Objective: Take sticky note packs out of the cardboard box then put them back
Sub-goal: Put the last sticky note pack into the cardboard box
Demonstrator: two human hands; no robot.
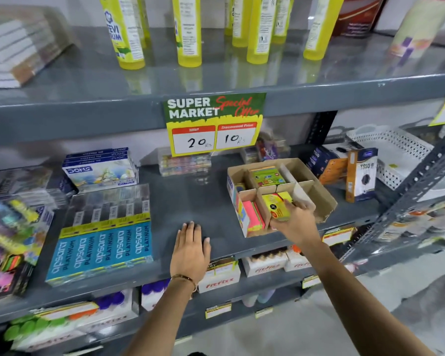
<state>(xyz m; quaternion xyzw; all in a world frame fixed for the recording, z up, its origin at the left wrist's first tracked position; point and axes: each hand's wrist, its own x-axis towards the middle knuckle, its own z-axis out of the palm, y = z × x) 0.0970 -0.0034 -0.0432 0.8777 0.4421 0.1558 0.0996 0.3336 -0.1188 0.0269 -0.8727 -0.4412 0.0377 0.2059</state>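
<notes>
An open cardboard box [319, 199] with inner dividers sits on the grey shelf [190, 199], right of centre. My right hand [297, 222] grips a yellow sticky note pack [278, 205] at the box's front middle compartment. A pink pack [253, 215] stands in the front left compartment, and a green pack [266, 176] lies in a rear one. My left hand [190, 249] rests flat on the bare shelf, left of the box, fingers spread, holding nothing.
Blue pencil packs [100, 242] and a Doms box [100, 170] lie to the left. Orange and blue cartons [357, 173] and a white basket [396, 150] stand right of the cardboard box. A price sign [213, 124] hangs from the upper shelf with yellow bottles [188, 32].
</notes>
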